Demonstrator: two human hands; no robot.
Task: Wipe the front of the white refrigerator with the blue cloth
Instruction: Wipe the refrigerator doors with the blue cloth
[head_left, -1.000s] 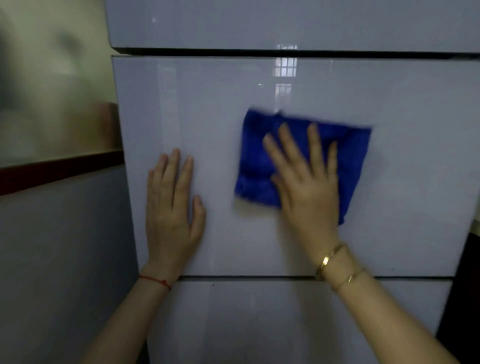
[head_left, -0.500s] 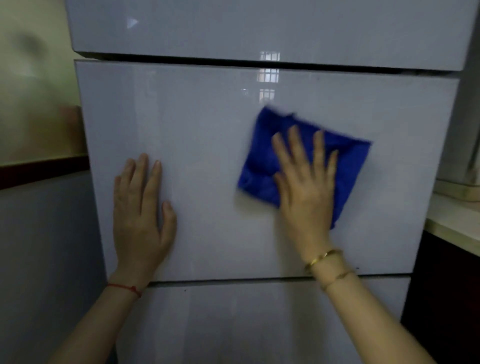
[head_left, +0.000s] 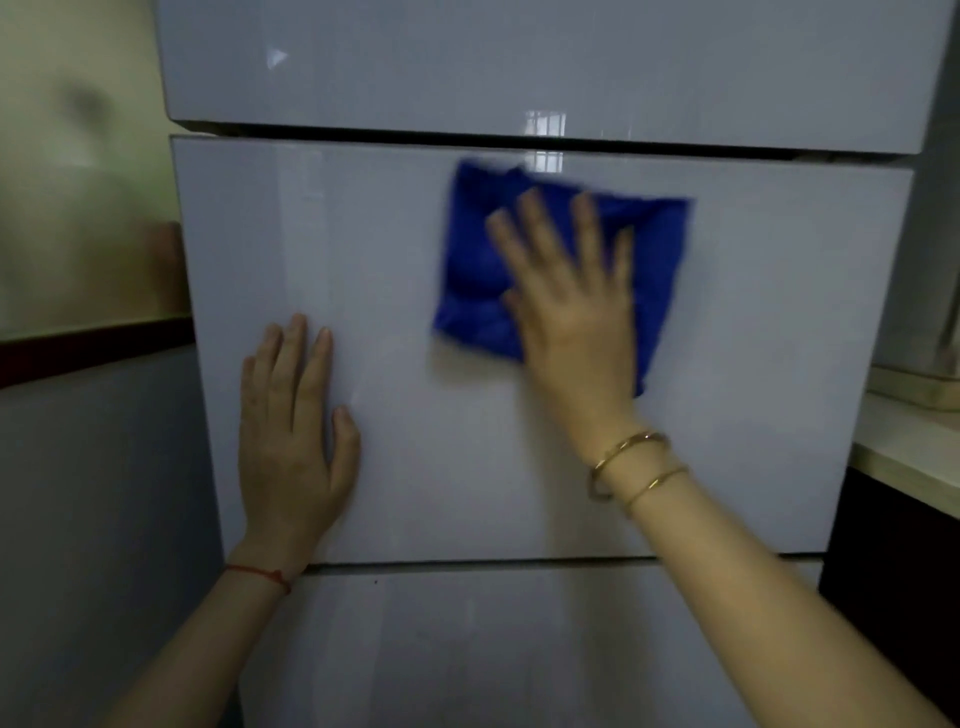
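On the middle door panel of the white refrigerator (head_left: 467, 467), toward its upper edge and right of centre: blue cloth (head_left: 660, 249), folded roughly square, pressed flat against the glossy front. Top corner of cloth close under the seam with the upper panel. Edges of cloth blurred, consistent with a stroke in progress; direction not determinable.

Right hand (head_left: 571, 312): palm flat on the cloth, fingers (head_left: 530, 228) fully extended and spread, nothing pinched or gripped; cloth held by pressure alone. Two gold bangles (head_left: 628, 462) at the wrist.

Left hand (head_left: 291, 441): bare palm flat on the same panel near its lower left corner, fingers straight and close together, thumb out, holding nothing. Apparently bracing. Red string (head_left: 260, 573) at the wrist.

Progress, as a judgement: mid-task. Upper central part of the middle panel under treatment. No visible difference between cleaned and uncleaned surface, so coverage cannot be confirmed. Assessed as outstanding: left and right margins of this panel, the area under the bracing hand, the upper panel above the seam, the lower panel beneath
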